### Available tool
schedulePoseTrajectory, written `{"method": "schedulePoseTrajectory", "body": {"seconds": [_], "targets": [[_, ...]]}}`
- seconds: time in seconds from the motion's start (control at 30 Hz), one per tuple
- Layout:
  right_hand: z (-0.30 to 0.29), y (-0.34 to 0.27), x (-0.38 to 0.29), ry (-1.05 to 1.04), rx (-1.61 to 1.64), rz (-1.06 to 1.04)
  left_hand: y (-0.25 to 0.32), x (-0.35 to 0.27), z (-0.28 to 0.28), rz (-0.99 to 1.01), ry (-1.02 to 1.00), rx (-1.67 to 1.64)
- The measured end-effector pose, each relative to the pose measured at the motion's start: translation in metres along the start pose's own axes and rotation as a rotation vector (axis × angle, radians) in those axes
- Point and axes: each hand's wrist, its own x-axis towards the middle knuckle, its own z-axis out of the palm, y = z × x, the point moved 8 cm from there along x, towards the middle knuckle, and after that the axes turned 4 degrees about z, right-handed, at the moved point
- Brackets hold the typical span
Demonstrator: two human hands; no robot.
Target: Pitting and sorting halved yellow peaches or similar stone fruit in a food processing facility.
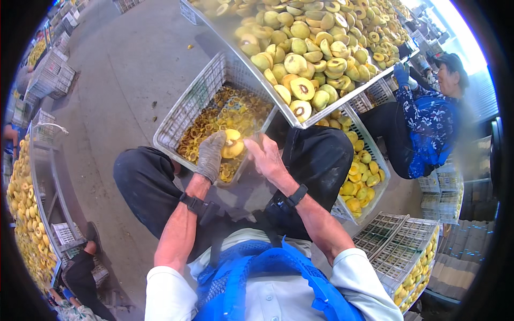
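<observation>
My left hand (212, 154), in a grey knit glove, holds a halved yellow fruit (233, 143), perhaps a peach, with its cut side showing. Close to its right is my bare right hand (265, 155), fingers curled round a small tool that is mostly hidden; its kind cannot be told. Both hands are above a white plastic crate (168, 127) holding many brown and yellow cut pieces (200, 132). Beyond them, a metal-edged table (268, 82) carries a heap of halved fruit (302, 89), some with brown centres.
A crate of yellow halves (362, 180) stands by my right knee. Stacked crates (395, 236) are at the lower right. A co-worker in a dark flowered top (425, 116) sits at the right by the table. Another fruit-laden table (52, 224) is at the left, with a person's leg (82, 277) below.
</observation>
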Motion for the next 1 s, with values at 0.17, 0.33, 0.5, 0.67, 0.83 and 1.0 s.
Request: {"method": "schedulePoseTrajectory", "body": {"seconds": [0.17, 0.33, 0.5, 0.67, 0.83, 1.0], "targets": [[0.011, -0.004, 0.001, -0.094, -0.002, -0.041, -0.002, 0.002, -0.006, 0.037, 0.045, 0.255], [0.018, 0.021, 0.004, -0.142, 0.148, 0.106, 0.005, 0.003, 0.006, 0.129, -0.103, 0.286], [0.016, 0.022, 0.002, 0.075, 0.064, -0.117, -0.003, -0.003, 0.018, -0.069, -0.206, 0.325], [0.022, 0.046, 0.000, 0.061, 0.304, 0.230, -0.012, 0.002, 0.011, -0.080, -0.264, 0.173], [0.018, 0.069, 0.004, 0.117, 0.456, 0.386, -0.007, -0.012, 0.015, -0.342, -0.053, 0.017], [0.015, 0.055, 0.000, 0.240, 0.325, 0.145, 0.031, -0.010, 0.034, 0.057, -0.142, 0.667]]}}
